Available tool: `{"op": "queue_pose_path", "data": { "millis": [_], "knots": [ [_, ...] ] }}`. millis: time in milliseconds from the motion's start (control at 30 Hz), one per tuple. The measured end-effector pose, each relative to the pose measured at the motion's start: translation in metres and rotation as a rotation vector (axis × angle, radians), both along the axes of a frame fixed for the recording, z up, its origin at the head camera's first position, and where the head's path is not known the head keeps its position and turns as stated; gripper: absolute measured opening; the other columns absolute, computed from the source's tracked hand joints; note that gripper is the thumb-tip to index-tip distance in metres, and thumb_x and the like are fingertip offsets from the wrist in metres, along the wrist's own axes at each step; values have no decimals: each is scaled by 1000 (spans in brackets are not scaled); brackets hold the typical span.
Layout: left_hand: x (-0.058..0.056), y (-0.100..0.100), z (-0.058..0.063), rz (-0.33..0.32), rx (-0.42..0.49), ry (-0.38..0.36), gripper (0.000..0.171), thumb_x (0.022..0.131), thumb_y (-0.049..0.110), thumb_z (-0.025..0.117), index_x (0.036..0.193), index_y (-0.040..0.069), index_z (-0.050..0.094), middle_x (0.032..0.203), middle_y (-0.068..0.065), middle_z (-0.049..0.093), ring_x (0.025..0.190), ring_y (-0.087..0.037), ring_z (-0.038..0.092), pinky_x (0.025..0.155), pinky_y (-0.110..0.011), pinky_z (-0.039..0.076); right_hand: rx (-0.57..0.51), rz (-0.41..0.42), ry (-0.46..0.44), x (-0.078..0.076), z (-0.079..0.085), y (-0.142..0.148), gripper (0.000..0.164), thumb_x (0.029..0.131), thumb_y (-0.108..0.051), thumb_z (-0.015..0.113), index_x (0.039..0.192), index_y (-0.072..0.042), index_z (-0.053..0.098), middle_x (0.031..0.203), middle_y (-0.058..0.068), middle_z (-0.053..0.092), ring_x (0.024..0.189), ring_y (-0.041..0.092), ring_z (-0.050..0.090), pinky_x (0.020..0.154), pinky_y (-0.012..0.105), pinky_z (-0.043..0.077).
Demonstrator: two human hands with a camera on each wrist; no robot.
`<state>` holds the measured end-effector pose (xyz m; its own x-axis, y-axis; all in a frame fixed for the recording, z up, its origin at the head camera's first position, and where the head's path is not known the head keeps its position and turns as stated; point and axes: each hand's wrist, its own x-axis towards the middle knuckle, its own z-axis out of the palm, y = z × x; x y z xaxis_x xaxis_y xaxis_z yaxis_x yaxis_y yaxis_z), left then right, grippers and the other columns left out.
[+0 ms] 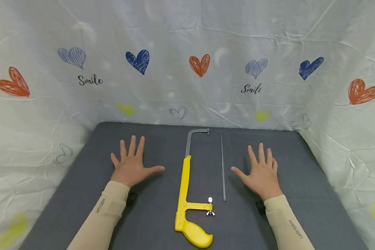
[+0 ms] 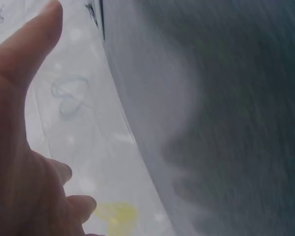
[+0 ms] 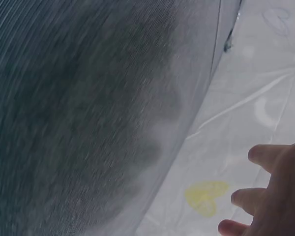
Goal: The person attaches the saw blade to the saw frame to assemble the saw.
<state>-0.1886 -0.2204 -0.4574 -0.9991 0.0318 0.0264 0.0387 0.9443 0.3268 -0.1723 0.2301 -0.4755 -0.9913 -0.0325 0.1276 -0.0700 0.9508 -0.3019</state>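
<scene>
A yellow hacksaw frame (image 1: pixel 183 184) lies on the dark grey tabletop, its curved handle toward the person and its grey metal arm bent at the far end. A wing nut (image 1: pixel 210 213) sits on its short side bracket. Just right of the frame lies a thin, straight saw blade (image 1: pixel 223 168), separate from it. My left hand (image 1: pixel 131 168) is spread palm down to the left of the frame, holding nothing. To the right of the blade, my right hand (image 1: pixel 261 175) is likewise spread with no object in it. Both wrist views show fingers extended over the grey cloth.
The grey cloth-covered table (image 1: pixel 150 222) meets a white curtain (image 1: pixel 162 27) printed with hearts and "Smile" at its back edge. The curtain also closes in the left and right sides. Dark straps with small devices sit under both wrists.
</scene>
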Motion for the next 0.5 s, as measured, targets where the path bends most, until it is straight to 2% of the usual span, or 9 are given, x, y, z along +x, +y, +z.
{"op": "queue_pose_path", "data": {
  "millis": [200,500],
  "knots": [
    [0,29,-4,-42,39,-12,144,76,91,71,176,18,-3,183,-16,-5,166,-54,-9,117,-91,1,0,19,3,-1,0,-17,112,93,-81,61,174,-14,24,181,26,7,165,56,10,122,78,18],
    [2,75,1,-79,46,9,141,79,85,75,176,17,0,184,-14,0,166,-55,-2,117,-91,10,-32,66,23,0,0,-51,109,92,-80,63,173,-17,28,180,24,13,163,53,21,122,77,25]
  ]
}}
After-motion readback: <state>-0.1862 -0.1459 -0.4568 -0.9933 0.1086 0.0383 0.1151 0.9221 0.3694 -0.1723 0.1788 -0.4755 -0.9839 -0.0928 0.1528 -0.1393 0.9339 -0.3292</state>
